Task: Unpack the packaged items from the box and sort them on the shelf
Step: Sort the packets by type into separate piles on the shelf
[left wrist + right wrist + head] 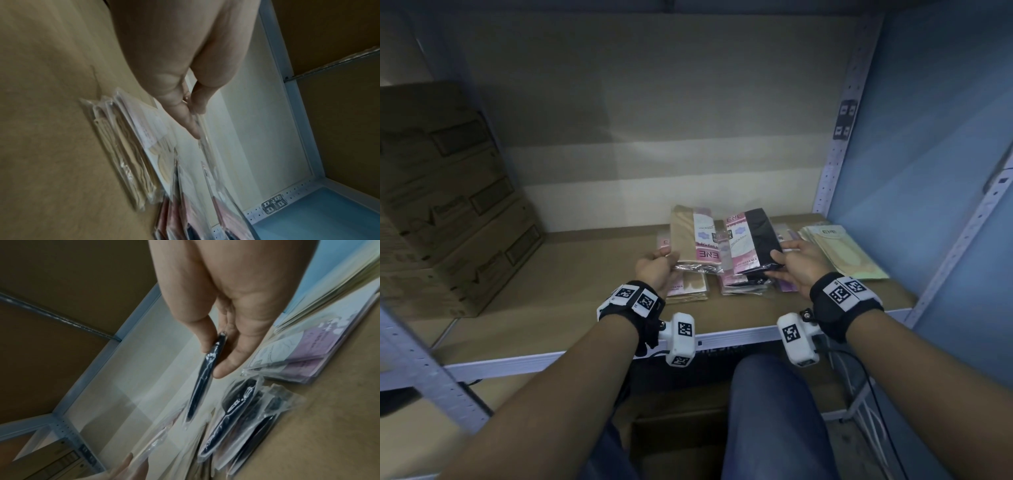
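Note:
My left hand (659,262) pinches the near edge of a beige sock packet (693,236) above the shelf board (585,274); the left wrist view shows thumb and forefinger on its clear plastic edge (195,113). My right hand (791,260) grips a black sock packet (750,241), seen edge-on between thumb and fingers (207,369). Below the left hand lies a beige stack (686,286) (123,154). Under the held black packet lies a black stack (743,286) (232,415). A purple stack (304,353) and a pale green stack (846,250) lie to the right.
Stacked cardboard boxes (441,205) fill the shelf's left end. A perforated metal upright (835,144) and a blue side panel (928,171) bound the right. The shelf's front rail (585,356) runs under my wrists, with my knee (774,411) below it.

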`<state>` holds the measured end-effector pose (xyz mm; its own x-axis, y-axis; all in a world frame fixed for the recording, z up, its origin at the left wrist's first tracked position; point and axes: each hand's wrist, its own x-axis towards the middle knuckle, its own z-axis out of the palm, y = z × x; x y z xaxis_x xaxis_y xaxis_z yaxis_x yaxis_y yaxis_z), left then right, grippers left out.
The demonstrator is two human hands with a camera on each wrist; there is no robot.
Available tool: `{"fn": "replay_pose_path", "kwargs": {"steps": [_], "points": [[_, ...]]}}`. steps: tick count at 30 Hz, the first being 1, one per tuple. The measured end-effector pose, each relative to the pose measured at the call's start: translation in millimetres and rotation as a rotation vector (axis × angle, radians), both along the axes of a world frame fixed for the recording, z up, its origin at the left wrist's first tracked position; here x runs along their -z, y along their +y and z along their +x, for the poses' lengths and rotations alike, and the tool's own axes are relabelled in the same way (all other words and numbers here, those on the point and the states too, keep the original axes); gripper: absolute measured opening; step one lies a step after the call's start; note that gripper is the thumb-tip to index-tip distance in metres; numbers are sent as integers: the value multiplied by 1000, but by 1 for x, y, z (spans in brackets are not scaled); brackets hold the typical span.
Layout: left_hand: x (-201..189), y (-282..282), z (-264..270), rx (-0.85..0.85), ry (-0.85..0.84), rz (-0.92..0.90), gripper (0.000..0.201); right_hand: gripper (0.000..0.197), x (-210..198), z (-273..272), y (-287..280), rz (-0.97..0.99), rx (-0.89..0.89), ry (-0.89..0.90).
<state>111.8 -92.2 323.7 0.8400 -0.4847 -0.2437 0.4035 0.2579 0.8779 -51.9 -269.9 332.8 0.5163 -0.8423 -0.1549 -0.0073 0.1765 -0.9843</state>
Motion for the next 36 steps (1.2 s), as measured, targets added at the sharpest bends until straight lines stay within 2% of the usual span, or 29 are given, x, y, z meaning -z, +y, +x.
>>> {"fn": "replay_pose_path", "kwargs": {"steps": [8, 12, 15, 21, 30, 36], "points": [[5, 13, 11, 9, -23, 41, 14, 30, 8, 10, 1, -6, 5, 66], [3, 18, 11, -2, -10, 18, 19, 25, 15, 16, -1, -113, -3, 198], [1, 22, 9, 4, 15, 3, 14, 22, 20, 18, -4, -244, 11, 329], [1, 25, 8, -10, 42, -24, 22, 28, 23, 18, -4, -395, -35, 507], [2, 25, 9, 10, 54, -32, 16, 35, 22, 13, -1, -421, -59, 580], [6, 21, 10, 41, 61, -38, 15, 37, 10, 12, 6, -519, 29, 577]]}}
